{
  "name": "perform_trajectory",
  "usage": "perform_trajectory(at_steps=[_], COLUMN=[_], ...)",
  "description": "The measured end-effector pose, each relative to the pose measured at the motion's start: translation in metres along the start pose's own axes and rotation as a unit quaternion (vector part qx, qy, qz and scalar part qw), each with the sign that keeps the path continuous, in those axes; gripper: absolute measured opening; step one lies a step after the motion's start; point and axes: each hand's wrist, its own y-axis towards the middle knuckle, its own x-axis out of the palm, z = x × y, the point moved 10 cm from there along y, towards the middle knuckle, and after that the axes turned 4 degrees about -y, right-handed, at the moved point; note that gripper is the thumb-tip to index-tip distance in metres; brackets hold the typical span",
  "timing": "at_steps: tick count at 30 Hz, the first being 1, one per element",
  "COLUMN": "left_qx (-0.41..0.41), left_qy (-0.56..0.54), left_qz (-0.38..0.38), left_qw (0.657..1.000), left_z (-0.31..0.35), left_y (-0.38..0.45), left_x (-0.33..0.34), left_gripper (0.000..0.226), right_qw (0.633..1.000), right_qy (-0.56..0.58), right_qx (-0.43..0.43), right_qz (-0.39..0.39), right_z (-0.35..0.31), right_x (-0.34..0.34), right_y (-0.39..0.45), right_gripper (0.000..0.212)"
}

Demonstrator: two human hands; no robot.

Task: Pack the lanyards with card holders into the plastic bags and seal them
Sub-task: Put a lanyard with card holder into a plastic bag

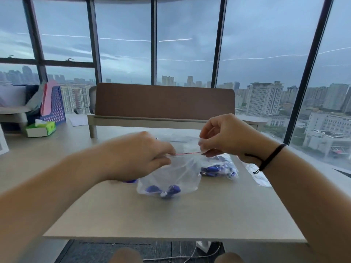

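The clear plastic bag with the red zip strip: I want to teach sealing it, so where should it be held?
Grip the clear plastic bag from above at both ends of its red zip strip, as the left hand and right hand pinch it now. The blue lanyard weighs the bottom, pulling the mouth straight.

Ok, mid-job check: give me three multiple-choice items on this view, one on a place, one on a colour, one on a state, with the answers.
1. Where does the second filled bag lie?
A. On the table beyond the held bag, under the right hand
B. On the floor
C. On the tissue box

2. What colour is the seal strip on the held bag?
A. Green
B. Red
C. Black

3. How is the held bag gripped?
A. By one hand only
B. By neither hand
C. By both hands at its top edge

Answers: 1 A, it rests on the table; 2 B, a red line runs between the hands; 3 C, left hand and right hand pinch each end.
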Motion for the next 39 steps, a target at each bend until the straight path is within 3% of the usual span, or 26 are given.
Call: perform_trajectory(at_steps=[5,10,12,14,16,20,25,28,34,36,39], left_qx=[0.048,0.064,0.036,-0.004,-0.041,-0.069,-0.076,-0.071,-0.094,-0.121,-0.156], left_qy=[0.062,-0.009,-0.025,-0.074,-0.139,-0.220,-0.314,-0.353,-0.493,-0.542,-0.595], left_qz=[0.127,0.220,0.249,0.238,0.216,0.209,0.230,0.231,0.283,0.257,0.190], left_qw=[0.989,0.973,0.967,0.968,0.966,0.950,0.918,0.904,0.817,0.791,0.765], left_z=[0.000,-0.014,-0.019,-0.029,-0.041,-0.053,-0.067,-0.072,-0.090,-0.093,-0.094], left_y=[-0.009,-0.013,-0.013,-0.011,-0.008,-0.007,-0.004,0.001,0.024,0.042,0.070], left_x=[-0.047,-0.079,-0.092,-0.097,-0.097,-0.097,-0.094,-0.089,-0.058,-0.027,0.027], left_gripper=[0.021,0.018,0.024,0.026,0.034,0.039,0.020,0.010,0.055,0.059,0.046], right_qw=[0.999,0.996,0.994,0.993,0.993,0.987,0.981,0.981,0.970,0.964,0.954], right_qy=[0.027,0.086,0.101,0.106,0.087,0.037,-0.007,0.034,0.193,0.227,0.266], right_qx=[0.003,-0.007,-0.029,-0.054,-0.086,-0.155,-0.188,-0.175,-0.086,-0.061,-0.042], right_qz=[0.018,0.014,0.005,-0.007,-0.008,0.024,0.048,0.075,0.118,0.126,0.133], right_z=[-0.012,-0.020,-0.026,-0.032,-0.037,-0.045,-0.046,-0.033,0.018,0.036,0.056], right_x=[-0.030,-0.046,-0.049,-0.051,-0.056,-0.070,-0.078,-0.088,-0.093,-0.089,-0.084], right_y=[0.004,-0.001,-0.004,-0.008,-0.012,-0.014,-0.012,-0.003,0.027,0.038,0.055], right_gripper=[0.014,0.003,0.016,0.039,0.048,0.035,0.029,0.032,0.007,0.006,0.009])
